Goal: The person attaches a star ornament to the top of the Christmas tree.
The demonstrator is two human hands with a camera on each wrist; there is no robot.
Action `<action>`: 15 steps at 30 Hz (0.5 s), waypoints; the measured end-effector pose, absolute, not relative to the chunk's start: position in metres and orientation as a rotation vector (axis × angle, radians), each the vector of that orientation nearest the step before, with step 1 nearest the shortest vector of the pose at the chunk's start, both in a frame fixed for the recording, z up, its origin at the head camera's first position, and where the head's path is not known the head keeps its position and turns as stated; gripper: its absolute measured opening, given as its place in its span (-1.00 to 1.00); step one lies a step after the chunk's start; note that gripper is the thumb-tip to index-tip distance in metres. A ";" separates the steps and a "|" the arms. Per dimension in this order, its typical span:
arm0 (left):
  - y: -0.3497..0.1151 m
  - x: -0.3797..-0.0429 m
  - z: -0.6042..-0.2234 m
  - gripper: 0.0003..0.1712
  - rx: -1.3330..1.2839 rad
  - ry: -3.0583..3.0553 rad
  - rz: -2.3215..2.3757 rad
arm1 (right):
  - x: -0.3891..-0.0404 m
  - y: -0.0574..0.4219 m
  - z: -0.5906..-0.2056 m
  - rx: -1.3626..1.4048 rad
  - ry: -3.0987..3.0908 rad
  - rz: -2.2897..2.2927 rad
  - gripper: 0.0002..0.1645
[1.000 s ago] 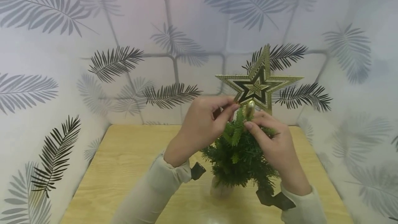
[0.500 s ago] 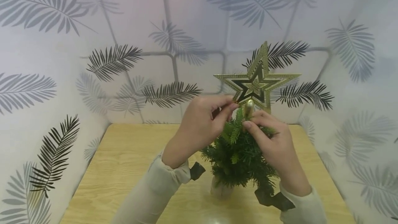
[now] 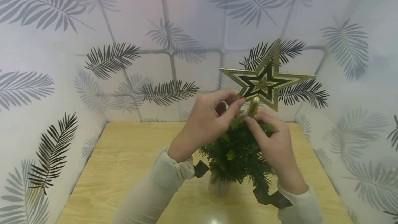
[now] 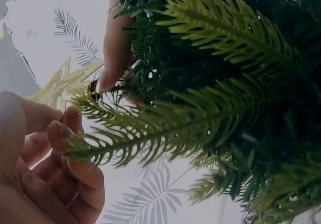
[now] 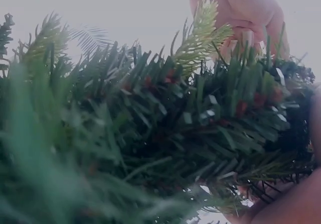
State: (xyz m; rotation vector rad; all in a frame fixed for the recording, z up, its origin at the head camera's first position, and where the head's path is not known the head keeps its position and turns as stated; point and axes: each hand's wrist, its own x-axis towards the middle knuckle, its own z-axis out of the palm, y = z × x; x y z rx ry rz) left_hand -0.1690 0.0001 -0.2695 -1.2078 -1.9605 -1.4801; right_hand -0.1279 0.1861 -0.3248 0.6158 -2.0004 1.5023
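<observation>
A gold star tree topper (image 3: 265, 83) stands over the top of a small artificial Christmas tree (image 3: 236, 155). Its short gold tube (image 3: 254, 106) points down to the treetop and leans a little. My left hand (image 3: 206, 120) pinches the star's lower left point between thumb and fingertips. My right hand (image 3: 275, 141) pinches the treetop, fingertips right at the lower end of the tube. In the left wrist view, a light green twig (image 4: 145, 138) overlaps the left fingers (image 4: 83, 171). Needles in the right wrist view hide most of the right hand (image 5: 296, 199).
A pale round base (image 3: 219, 184) carries the tree on a light wooden table (image 3: 130, 155). Behind and beside the table rise walls (image 3: 199, 16) with a leaf print. Dark wrist mounts (image 3: 272, 199) sit close to the lower branches.
The star has shifted to the right and tilted clockwise, its tube now leaning right. My left hand has moved right with it; the right hand has stayed nearly in place at the treetop.
</observation>
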 end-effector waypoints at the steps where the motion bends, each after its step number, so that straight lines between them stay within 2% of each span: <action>1: 0.000 -0.169 -0.270 -0.90 -1.212 -1.951 -1.506 | -0.127 0.186 -0.325 0.614 -2.008 1.499 -0.84; 4: 0.000 -0.169 -0.271 -0.88 -1.218 -1.936 -1.565 | -0.127 0.187 -0.324 0.627 -2.022 1.499 -0.83; 11: -0.002 -0.171 -0.276 -0.89 -1.205 -1.904 -1.595 | -0.120 0.195 -0.323 0.574 -2.046 1.497 -0.51; 15: -0.007 -0.171 -0.282 -0.83 -1.144 -1.933 -1.589 | -0.114 0.207 -0.322 0.591 -2.134 1.480 -0.42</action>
